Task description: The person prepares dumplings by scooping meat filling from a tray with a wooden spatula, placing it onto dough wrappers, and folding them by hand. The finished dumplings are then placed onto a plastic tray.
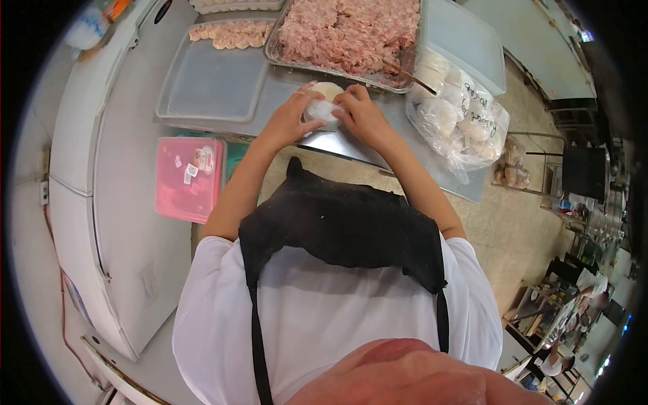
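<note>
Left grip [295,115] and right grip [364,116] hold a white bundle [322,113] near meat [343,34] and bag [466,115].

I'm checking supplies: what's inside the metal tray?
The metal tray holds a pinkish minced mixture and a utensil, its handle crossing the rim. The mixture covers most of the tray's bottom, so anything underneath is hidden.

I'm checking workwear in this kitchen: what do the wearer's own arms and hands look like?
The left hand and right hand show no gloves, and no watch shows on either wrist. The forearms are uncovered below loose, plain white short sleeves. A black apron with thin straps covers the chest.
</note>
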A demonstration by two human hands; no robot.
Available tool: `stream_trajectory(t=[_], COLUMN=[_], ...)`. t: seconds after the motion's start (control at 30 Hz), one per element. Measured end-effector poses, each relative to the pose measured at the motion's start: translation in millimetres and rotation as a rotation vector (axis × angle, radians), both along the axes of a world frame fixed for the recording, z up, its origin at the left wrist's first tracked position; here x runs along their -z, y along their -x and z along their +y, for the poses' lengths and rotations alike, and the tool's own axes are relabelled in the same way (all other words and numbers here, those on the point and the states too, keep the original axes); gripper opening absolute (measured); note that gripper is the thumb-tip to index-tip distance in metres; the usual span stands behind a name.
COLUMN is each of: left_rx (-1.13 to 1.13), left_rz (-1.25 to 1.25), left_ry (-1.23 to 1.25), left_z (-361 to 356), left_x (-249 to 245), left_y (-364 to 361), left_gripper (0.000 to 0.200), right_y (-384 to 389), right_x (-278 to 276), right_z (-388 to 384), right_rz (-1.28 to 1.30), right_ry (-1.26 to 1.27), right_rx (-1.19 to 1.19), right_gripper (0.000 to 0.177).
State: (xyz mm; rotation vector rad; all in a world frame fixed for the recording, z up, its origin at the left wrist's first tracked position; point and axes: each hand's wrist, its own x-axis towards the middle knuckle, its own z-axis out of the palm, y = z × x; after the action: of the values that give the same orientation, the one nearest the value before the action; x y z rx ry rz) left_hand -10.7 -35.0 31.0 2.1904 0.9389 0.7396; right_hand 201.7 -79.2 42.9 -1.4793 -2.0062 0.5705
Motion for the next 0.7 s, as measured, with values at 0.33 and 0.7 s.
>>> stream_trajectory(t=[0.33, 0.7], left_rx=[0.137, 0.125], left_rz=[0.044, -0.212], left_ry=[0.145, 0.365], left_z=[15.7, 54.5], left_x=[16.3, -2.3], left_y=[25.4, 30.7], left_gripper=[0.038, 0.054], right_y=[4.3, -16.2], right_x=[-3.9, -5.2], right_z=[-13.8, -29.4], right_rz=[0.014, 0.277], right_ry=[0.013, 0.468], right_rx=[-0.111, 0.274], right_gripper=[0.014, 0.051])
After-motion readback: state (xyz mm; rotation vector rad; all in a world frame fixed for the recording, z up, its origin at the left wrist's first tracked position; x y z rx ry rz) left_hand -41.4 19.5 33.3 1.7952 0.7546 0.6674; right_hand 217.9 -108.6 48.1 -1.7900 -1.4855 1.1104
